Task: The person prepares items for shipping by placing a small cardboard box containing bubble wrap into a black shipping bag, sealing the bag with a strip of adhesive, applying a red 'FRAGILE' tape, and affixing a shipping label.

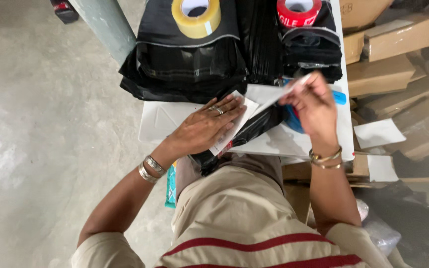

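While the left hand [205, 126] lies flat, fingers spread, pressing a white label [234, 124] onto a black poly mailer [254, 126] at the near edge of the white counter [165, 119], the right hand [314, 106] pinches one strip of white backing paper [279, 92]. Behind them two stacks of black mailers [184, 64] each carry one tape roll: a clear roll [197, 17] and a red roll [299, 12].
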